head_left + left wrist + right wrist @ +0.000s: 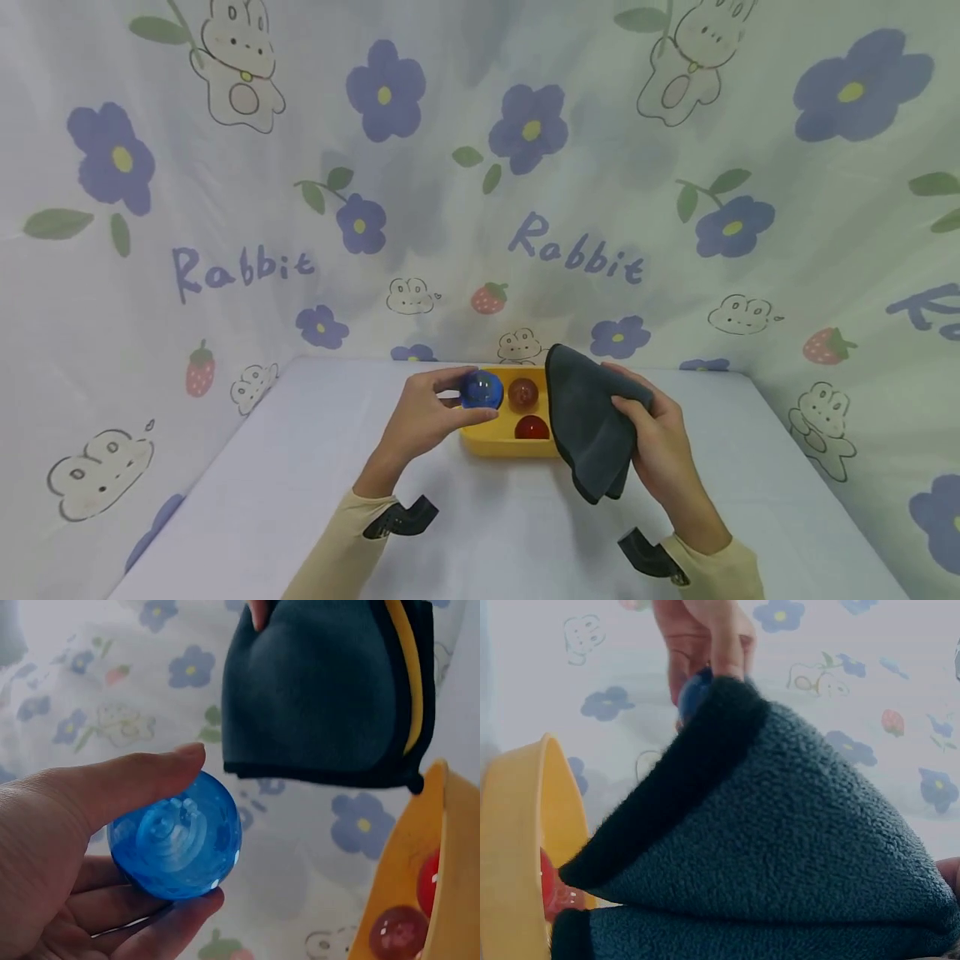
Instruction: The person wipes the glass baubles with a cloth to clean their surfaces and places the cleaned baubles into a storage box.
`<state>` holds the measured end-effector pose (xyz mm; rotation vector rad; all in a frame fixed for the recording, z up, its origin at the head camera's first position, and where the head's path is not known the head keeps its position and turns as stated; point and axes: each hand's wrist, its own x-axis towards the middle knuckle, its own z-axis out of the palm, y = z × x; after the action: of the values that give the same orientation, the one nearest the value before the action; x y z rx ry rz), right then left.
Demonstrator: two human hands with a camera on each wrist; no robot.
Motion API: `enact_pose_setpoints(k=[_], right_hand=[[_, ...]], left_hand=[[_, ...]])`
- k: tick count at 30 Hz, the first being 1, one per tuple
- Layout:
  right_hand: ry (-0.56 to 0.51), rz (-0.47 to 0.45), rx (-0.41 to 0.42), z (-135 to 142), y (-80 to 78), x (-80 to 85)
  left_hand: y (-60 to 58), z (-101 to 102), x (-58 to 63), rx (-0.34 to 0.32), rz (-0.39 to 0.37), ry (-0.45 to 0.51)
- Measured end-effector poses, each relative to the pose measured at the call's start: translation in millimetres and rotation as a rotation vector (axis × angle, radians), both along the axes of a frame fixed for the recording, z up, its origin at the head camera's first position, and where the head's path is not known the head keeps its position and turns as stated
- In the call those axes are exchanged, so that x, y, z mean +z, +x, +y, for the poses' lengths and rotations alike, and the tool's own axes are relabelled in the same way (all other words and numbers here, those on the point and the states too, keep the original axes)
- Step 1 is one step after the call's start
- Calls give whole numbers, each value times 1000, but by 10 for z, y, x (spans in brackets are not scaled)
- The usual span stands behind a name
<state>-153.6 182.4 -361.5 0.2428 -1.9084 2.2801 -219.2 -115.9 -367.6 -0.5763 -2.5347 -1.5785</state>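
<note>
Between thumb and fingers, my left hand [427,414] holds a clear blue ball [482,390] over the left end of a yellow tray [510,448]. In the left wrist view the blue ball [176,836] shows a glossy, see-through surface. My right hand [663,442] grips a folded dark grey-blue cloth [592,417] with black edging, its lower part hanging down in front of the tray's right side. Close up in the right wrist view, the cloth [780,825] looks fuzzy and partly hides the blue ball and the left hand [705,637].
Inside the tray lie a brownish-red ball [523,394] and a bright red ball [532,427]. The cloth covers the tray's right end. A white table [337,400] carries the tray, and a curtain [435,208] printed with flowers and rabbits hangs behind it.
</note>
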Motion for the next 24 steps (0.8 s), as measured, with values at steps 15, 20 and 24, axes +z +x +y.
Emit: enact_pose_setpoints(k=[15, 20, 24], right_hand=[[169, 79, -54, -190, 55, -31], [276, 126, -68, -288, 71, -86], [341, 154, -38, -343, 80, -139]], left_hand=[[113, 367, -38, -148, -24, 69], [147, 448, -65, -169, -38, 72], [167, 482, -76, -166, -31, 57]])
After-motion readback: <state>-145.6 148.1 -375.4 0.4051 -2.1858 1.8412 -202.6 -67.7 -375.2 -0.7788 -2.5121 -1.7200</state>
